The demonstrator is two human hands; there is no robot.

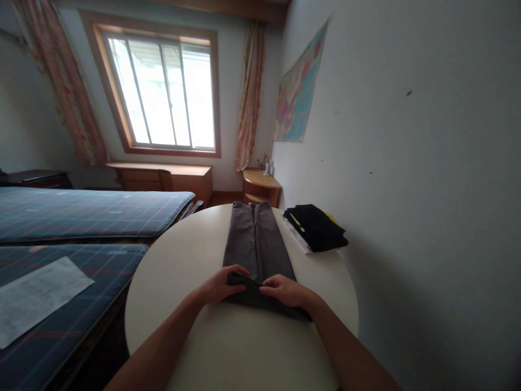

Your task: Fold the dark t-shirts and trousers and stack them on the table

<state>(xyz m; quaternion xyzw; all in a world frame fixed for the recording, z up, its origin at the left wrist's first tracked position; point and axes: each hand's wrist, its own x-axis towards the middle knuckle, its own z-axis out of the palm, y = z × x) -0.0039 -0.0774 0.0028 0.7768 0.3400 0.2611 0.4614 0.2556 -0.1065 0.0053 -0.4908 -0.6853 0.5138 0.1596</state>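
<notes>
A dark grey folded garment (260, 239) lies lengthwise on the round white table (175, 271), with a seam or opening running down its middle and a small light fastening at its far end. My left hand (222, 283) pinches the near part of the cloth on the left, fingers above and thumb below. Close beside it, my right hand (287, 290) grips the same near part at the middle, thumb and fingers closed on the fabric. Between the hands the cloth is bunched and slightly raised. The near edge rests on the table.
Right of the garment sits a stack with black cloth (315, 225) on top. A white wall (415, 228) bounds the right side. At left are two plaid mattresses (101, 212), one bearing a paper sheet (43, 298). A wooden corner shelf (260, 179) stands beyond the table.
</notes>
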